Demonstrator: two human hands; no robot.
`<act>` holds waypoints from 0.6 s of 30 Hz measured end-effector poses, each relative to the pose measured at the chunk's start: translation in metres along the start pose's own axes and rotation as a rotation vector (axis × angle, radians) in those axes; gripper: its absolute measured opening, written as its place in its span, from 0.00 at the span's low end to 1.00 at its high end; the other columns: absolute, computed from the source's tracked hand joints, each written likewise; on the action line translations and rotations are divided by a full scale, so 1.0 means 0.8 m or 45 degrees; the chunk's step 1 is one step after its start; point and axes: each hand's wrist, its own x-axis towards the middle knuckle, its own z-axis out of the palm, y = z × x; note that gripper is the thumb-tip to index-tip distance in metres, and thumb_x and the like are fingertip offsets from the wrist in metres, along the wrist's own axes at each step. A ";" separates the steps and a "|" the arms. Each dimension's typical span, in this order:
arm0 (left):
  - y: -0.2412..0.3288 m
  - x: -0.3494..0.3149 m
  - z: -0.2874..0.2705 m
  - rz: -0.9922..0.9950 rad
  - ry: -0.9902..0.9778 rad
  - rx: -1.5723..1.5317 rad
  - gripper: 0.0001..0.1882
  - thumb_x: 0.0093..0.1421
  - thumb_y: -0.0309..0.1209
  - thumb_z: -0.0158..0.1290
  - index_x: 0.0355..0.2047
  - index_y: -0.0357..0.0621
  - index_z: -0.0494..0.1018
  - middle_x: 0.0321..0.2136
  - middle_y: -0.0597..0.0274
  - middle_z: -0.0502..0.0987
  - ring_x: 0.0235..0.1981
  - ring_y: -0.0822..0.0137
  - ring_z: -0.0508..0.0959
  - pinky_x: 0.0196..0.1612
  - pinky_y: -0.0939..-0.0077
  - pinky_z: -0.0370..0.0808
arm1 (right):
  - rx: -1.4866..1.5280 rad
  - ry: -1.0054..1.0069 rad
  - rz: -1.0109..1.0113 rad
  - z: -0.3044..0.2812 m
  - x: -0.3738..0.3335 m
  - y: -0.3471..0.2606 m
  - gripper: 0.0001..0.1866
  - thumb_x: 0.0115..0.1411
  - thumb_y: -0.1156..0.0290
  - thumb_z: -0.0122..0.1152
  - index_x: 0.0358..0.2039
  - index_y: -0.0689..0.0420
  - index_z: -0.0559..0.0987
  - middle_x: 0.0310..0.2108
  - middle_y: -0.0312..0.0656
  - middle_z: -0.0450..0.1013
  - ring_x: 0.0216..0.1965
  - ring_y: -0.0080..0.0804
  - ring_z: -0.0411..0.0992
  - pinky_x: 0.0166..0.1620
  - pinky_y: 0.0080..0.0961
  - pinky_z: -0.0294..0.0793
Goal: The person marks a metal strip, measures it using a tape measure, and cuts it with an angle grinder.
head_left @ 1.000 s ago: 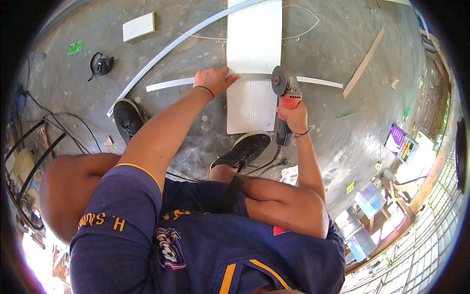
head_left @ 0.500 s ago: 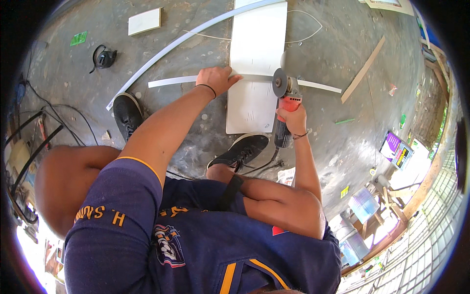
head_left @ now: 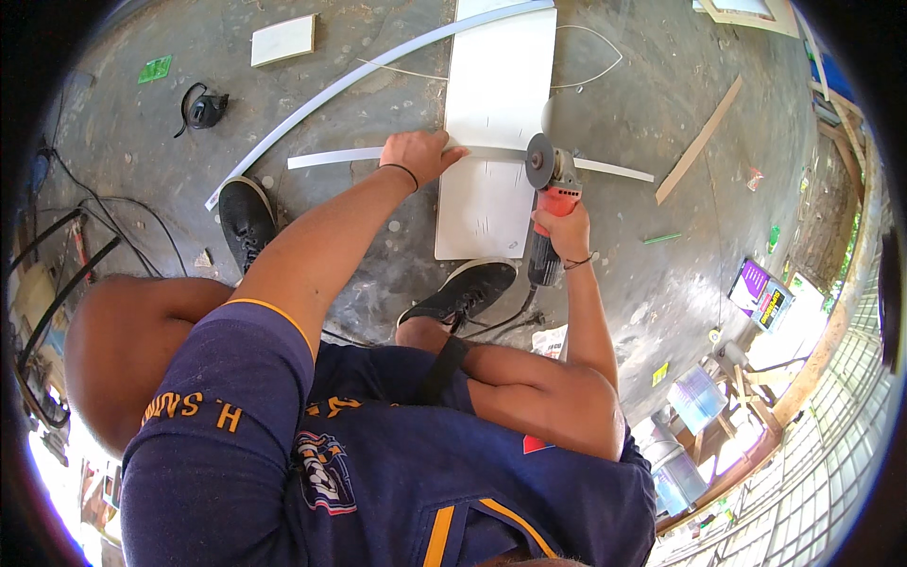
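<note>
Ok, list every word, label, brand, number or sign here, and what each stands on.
Wording is not copied out; only its places are given.
Left sleeve: yellow lettering, upside down.
Shirt: yellow lettering, partly hidden in folds; a crest.
Purple-and-black panel: bold yellow lettering.
White packet: print too small to read.
Grinder: nothing legible.

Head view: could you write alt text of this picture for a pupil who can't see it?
A person's right hand grips a red-and-black angle grinder, its disc close to a narrow pale strip that the left hand holds across a white board on a grey floor.
</note>
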 end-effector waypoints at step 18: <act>-0.009 0.016 -0.018 0.026 -0.206 -0.090 0.33 0.59 0.62 0.39 0.30 0.43 0.76 0.30 0.51 0.78 0.35 0.53 0.78 0.39 0.60 0.74 | 0.286 0.016 0.093 -0.017 -0.022 -0.002 0.20 0.39 0.74 0.69 0.35 0.61 0.75 0.30 0.36 0.74 0.30 0.24 0.72 0.35 0.23 0.74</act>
